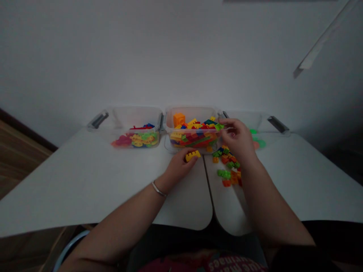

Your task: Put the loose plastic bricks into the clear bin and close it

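Two adjoining white tabletops (pixel 127 170) bear three clear plastic boxes (pixel 195 112) along their far edge, loose building bricks (pixel 224 174) right of the seam (pixel 208 181).

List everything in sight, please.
Bins: three, clear, in a row
Clips: at least four, grey, on bins
Tables: two, white, under bins
Toy pieces: uncounted, mixed, in left bin
Bricks: uncounted, mixed, in middle bin
Rounded pieces: several, green/orange, in right bin
Loose bricks: many, mixed, on right table
Held brick: one, yellow, before middle bin
Wall: one, grey, behind
Strip: one, pale, upper right
Wood: count unclear, brown, left edge
Rim: one, pale-blue, lower left
Bracelet: one, silver, left wrist
Shirt: one, pink-patterned, bottom
Left hand: one, bare, around held brick
Right hand: one, bare, at middle bin
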`<state>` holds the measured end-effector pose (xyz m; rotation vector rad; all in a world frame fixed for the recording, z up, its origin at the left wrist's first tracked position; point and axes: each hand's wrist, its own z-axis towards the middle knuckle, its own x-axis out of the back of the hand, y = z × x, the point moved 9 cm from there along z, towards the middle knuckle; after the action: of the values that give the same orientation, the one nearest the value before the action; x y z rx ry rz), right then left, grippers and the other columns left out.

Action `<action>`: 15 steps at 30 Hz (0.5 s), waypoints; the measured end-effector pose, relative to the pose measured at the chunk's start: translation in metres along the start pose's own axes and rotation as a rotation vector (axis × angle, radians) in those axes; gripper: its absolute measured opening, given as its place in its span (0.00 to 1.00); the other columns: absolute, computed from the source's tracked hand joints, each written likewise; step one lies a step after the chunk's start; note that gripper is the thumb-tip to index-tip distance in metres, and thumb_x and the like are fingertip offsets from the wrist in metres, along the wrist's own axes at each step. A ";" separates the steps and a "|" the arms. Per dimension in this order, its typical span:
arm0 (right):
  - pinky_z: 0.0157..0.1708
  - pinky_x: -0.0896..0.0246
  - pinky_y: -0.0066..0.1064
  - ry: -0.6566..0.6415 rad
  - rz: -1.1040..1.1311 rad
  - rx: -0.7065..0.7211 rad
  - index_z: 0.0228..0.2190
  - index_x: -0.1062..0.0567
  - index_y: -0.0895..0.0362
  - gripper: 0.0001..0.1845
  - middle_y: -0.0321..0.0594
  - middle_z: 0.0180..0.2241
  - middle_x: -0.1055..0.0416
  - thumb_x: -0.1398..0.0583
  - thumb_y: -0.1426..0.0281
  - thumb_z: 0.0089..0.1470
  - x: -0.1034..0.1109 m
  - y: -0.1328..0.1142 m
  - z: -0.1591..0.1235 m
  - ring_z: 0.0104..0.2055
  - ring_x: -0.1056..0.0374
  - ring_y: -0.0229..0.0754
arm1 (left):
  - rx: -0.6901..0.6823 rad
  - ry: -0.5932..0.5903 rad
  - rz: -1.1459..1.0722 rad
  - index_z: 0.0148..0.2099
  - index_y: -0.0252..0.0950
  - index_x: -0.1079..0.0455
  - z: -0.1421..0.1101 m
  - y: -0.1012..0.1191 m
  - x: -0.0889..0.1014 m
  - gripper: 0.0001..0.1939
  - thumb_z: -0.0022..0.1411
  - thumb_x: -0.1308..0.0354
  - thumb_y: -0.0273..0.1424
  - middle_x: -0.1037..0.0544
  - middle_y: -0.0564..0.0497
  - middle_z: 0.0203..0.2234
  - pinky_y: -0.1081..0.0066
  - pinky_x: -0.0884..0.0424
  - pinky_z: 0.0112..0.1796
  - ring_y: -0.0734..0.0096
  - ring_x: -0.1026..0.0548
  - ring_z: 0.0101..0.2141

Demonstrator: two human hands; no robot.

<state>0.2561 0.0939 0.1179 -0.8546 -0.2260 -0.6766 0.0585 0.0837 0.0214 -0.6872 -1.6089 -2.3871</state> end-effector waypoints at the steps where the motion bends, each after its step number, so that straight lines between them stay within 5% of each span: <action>1: 0.41 0.31 0.39 -0.021 -0.068 0.056 0.39 0.24 0.55 0.13 0.44 0.40 0.24 0.43 0.72 0.49 -0.003 -0.006 0.006 0.36 0.29 0.44 | 0.002 0.004 -0.003 0.47 0.35 0.29 0.000 0.000 0.001 0.14 0.61 0.44 0.36 0.21 0.46 0.42 0.61 0.28 0.46 0.62 0.24 0.42; 9: 0.55 0.37 0.44 -0.097 -0.230 0.242 0.36 0.22 0.54 0.17 0.43 0.45 0.22 0.48 0.78 0.53 -0.030 -0.020 0.004 0.50 0.29 0.47 | -0.001 0.009 -0.012 0.47 0.36 0.29 0.001 -0.001 0.000 0.15 0.61 0.44 0.37 0.21 0.47 0.42 0.62 0.27 0.45 0.63 0.24 0.41; 15: 0.63 0.51 0.51 -0.071 -0.444 0.313 0.53 0.29 0.60 0.23 0.50 0.52 0.27 0.44 0.72 0.55 -0.037 -0.017 -0.018 0.57 0.35 0.52 | 0.028 0.018 -0.054 0.47 0.36 0.28 0.002 -0.004 -0.002 0.14 0.60 0.43 0.37 0.21 0.47 0.41 0.63 0.27 0.44 0.64 0.24 0.41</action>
<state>0.2153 0.0892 0.1001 -0.5284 -0.5814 -0.9941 0.0590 0.0874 0.0176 -0.6233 -1.6711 -2.3960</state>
